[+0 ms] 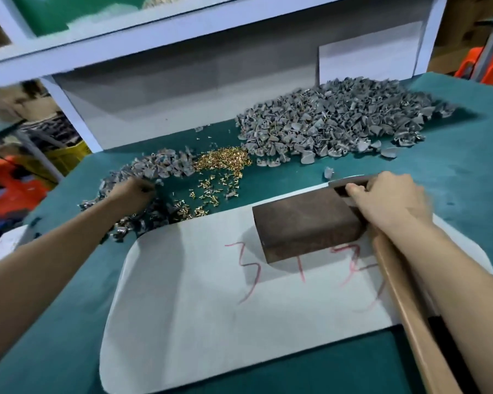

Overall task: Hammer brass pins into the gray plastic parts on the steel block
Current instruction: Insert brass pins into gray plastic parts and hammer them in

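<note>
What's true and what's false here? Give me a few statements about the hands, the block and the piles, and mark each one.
1. The right hand grips the hammer close to its head. True.
2. A gray part sits on the steel block. False: its top is bare.
3. The left hand reaches into the smaller pile of gray parts. True.
4. The brass pins lie right of the big gray pile. False: they lie left of it, between the two gray piles.
5. The steel block stands on green mat. False: it stands on a white sheet.
</note>
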Available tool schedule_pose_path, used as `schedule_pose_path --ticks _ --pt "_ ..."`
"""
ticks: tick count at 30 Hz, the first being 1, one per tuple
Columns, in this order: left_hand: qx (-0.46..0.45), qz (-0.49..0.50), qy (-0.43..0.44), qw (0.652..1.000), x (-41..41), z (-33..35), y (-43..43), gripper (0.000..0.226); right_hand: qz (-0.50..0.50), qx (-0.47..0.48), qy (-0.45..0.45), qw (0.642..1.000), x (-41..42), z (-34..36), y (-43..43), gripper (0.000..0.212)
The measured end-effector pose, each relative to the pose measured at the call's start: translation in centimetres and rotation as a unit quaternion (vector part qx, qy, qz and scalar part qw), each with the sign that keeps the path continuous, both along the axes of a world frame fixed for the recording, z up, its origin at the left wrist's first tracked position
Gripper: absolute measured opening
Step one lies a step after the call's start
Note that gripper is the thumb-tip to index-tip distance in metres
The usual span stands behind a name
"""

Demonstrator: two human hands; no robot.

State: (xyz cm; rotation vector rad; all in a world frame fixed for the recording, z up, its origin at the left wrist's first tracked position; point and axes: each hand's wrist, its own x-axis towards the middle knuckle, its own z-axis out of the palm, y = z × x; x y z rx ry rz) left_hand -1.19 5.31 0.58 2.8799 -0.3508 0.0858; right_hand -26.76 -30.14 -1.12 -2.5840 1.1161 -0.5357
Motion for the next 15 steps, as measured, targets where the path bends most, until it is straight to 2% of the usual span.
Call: schedule_pose_path --ticks 5,9,11,15 --pt "0.045 -0.043 -0.06 0.996 -1.7 0.4 -0.9 0.007 0.018 -0.016 0.013 1.0 0.0 -0.1 0.5 0.046" --pt "0.02 -0.075 -0.087 0.993 -2.6 1.3 -2.2 0.018 0.016 -0.013 0.021 1.0 -0.1 -0.2 0.4 0.046" --pt "0.026 -0.083 -0.104 0.991 -2.8 1.8 -3.0 0.015 0.013 -0.01 0.021 1.0 -0.1 -0.2 0.2 0.046" --pt "-0.022 -0.139 -0.067 0.988 -3.9 2.4 -4.7 0.011 0.012 -0.008 0.019 1.0 -0.1 -0.3 0.1 0.046"
